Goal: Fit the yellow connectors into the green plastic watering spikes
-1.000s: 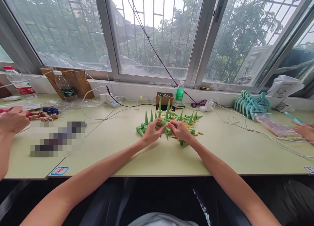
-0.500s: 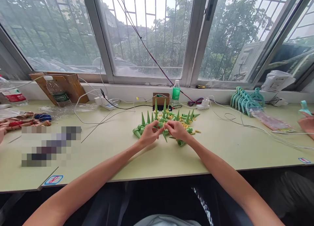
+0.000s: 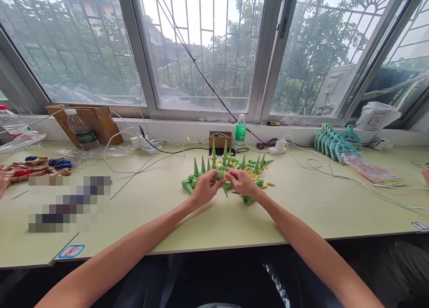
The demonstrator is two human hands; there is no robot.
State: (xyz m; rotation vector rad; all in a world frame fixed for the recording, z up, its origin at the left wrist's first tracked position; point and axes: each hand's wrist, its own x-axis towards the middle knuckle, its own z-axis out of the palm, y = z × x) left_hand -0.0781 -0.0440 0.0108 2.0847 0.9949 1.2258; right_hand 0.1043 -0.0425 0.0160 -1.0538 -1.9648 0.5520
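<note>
My left hand (image 3: 205, 188) is closed around the head of a green plastic plant-watering spike (image 3: 225, 192), whose pointed end angles down below my fingers. Close against it, my right hand (image 3: 244, 184) pinches a small yellow plastic piece at the spike's head; the fingertips hide most of this piece. Behind both hands is a cluster of similar green spikes (image 3: 196, 167), some upright on their caps and others lying down. Loose yellow pieces (image 3: 271, 184) are scattered among them, mostly on the right.
Behind the cluster stand a small cardboard box (image 3: 220, 138) and a green-labelled bottle (image 3: 240, 131). Light-blue hangers (image 3: 330, 138) are at the right, with white cables (image 3: 315, 165) nearby. Wooden figures (image 3: 30, 168) lie far left. Parts of other people's hands show at both side edges.
My view has tilted slightly, so the scene sits a little lower. Both my hands keep nearly the same grip. The other person's hand at the right edge has moved mostly out of view.
</note>
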